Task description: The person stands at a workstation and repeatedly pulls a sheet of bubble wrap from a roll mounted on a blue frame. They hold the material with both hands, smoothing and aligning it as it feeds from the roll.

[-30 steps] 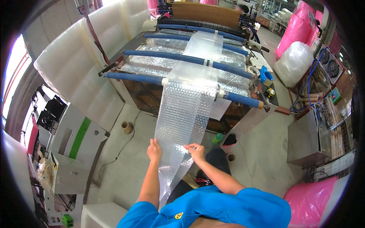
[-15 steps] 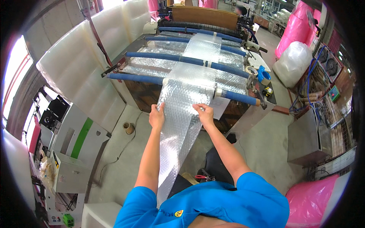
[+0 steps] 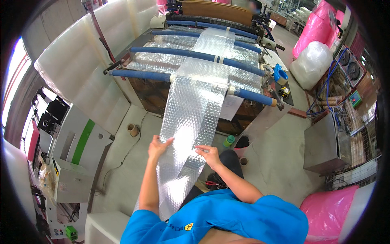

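Note:
A long strip of clear bubble wrap [image 3: 185, 107] comes over the front blue roller [image 3: 138, 75] and runs down to my lap. My left hand [image 3: 157, 147] is closed on the strip's left edge, thumb on top, its other fingers partly hidden. Across from it, my right hand [image 3: 208, 155] pinches the wrap near its right edge. Between the two hands the film lies fairly flat and shiny, with a folded-over band along its right side. Below them it slants down to the left, past my blue shirt. Red-handled pliers [image 3: 212, 184] rest by my lap.
Behind the rollers stands the machine table with silvery film on it. Tape rolls [image 3: 280, 76] and a tape measure [image 3: 285, 92] sit on its right corner. A cardboard core [image 3: 133, 130] and a green-capped bottle [image 3: 228, 140] stand on the floor. Pink rolls [image 3: 331, 213] are at lower right.
Both hands have come down toward my body along the strip, away from the front roller. More wrap now shows between roller and hands, and the green-capped bottle has come into sight.

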A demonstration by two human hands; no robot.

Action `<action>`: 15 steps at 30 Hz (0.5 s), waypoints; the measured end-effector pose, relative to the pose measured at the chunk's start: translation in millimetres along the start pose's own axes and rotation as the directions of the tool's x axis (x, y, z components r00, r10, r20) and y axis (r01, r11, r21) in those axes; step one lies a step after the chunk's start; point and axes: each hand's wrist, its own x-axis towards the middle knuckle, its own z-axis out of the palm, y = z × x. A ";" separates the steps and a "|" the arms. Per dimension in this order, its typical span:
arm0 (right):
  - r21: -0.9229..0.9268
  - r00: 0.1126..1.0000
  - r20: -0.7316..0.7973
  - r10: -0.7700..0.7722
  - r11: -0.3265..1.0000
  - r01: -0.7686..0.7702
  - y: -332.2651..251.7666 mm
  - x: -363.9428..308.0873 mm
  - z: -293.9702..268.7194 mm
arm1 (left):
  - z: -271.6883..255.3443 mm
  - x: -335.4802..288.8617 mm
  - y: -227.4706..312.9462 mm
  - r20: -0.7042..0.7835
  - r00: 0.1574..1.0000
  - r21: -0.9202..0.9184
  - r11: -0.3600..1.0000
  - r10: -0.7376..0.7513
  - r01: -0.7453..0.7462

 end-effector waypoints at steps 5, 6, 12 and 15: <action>0.361 0.977 0.107 0.187 0.908 -0.213 -46.3 -23.8 18.4 | -65.7 -38.4 0.6 -0.085 0.989 -0.447 0.883 0.119 -0.144; 0.356 0.979 0.098 0.181 0.912 -0.204 -42.8 -23.9 18.8 | -66.9 -43.2 1.2 -0.065 0.988 -0.530 0.834 0.141 -0.154; 0.182 0.984 -0.013 0.179 0.968 -0.173 -48.2 -29.7 30.3 | -37.7 -50.9 -8.9 -0.253 0.947 -0.398 0.871 0.199 -0.289; 0.123 0.980 -0.038 0.197 0.974 -0.191 -45.8 -30.4 30.9 | -33.1 -48.7 -11.7 -0.270 0.945 -0.389 0.877 0.184 -0.282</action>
